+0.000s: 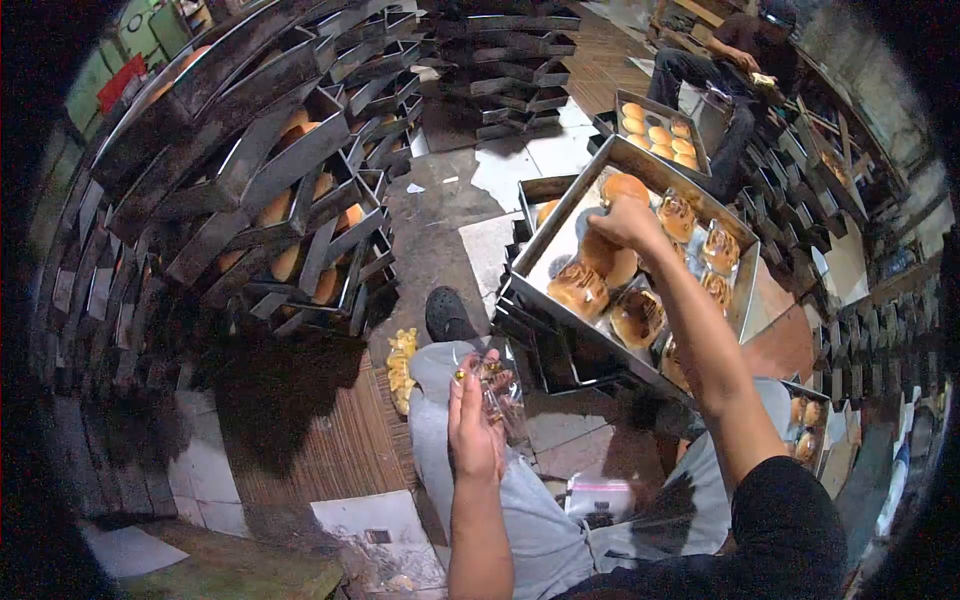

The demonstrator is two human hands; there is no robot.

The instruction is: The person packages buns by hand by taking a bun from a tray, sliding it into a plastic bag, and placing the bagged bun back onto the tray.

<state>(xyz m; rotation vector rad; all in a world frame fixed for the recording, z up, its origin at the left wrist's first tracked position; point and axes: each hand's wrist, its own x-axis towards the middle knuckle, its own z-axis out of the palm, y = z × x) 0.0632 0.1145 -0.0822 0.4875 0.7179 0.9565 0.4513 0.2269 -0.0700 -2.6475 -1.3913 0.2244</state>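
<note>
A round brown bun sits in a metal tray to the right of the seated person, directly under the right hand, whose fingers curl downward at its top; whether they grip it or only touch it, the view does not settle. Other topped buns surround it, several glinting as if wrapped in film. The tray rests tilted on a stack of dark trays, apparently to bring its contents within arm's reach.

The hands work well apart. Above the lap, the left hand stands palm inward, fingers nearly straight and loosely closed on crinkled clear plastic, seemingly kept close to the body so that the right hand can range freely.

Beyond the tray, plain golden buns fill a second one. Crisscrossed trays tower at left, perhaps staggered to leave air around the bread. Another person sits in the background.
</note>
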